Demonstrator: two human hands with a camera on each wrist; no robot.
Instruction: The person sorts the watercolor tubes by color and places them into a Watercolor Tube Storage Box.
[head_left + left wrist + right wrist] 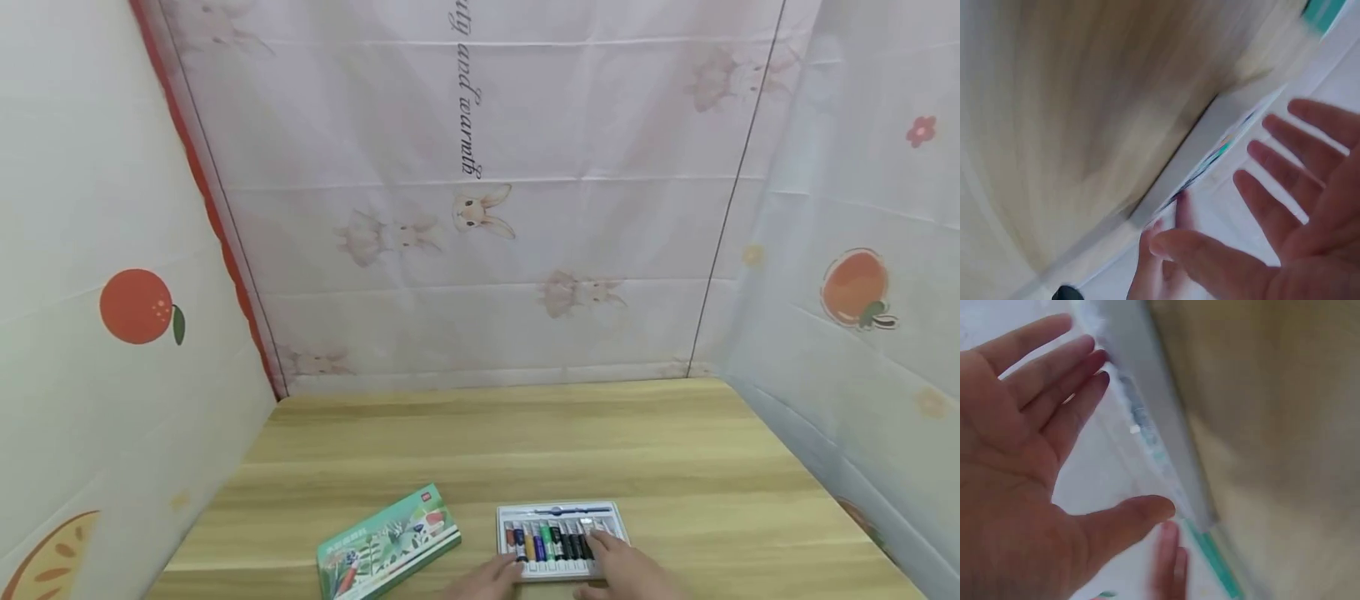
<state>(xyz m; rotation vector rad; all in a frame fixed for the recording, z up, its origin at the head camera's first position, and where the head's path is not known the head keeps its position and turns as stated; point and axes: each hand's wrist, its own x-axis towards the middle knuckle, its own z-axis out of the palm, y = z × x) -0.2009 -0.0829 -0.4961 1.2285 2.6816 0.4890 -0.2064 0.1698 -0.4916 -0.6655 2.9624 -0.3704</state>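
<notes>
A white paint tray (555,575) lies on the table near its front, holding a row of small paint tubes (546,540) in several colours. A slim blue brush (577,510) lies along the tray's far side. My left hand (487,581) is at the tray's near left corner; in the left wrist view its fingers (1285,178) are spread and hold nothing. My right hand (630,571) reaches over the right-hand tubes, fingertips at or just above them. In the right wrist view its fingers (1054,369) are extended, thumb apart. Whether the fingertips touch the tubes is unclear.
A green illustrated box (390,542) lies slanted to the left of the tray. The wooden table (510,442) stretches back to a printed cloth (525,333), with more cloth hanging on the left and right sides.
</notes>
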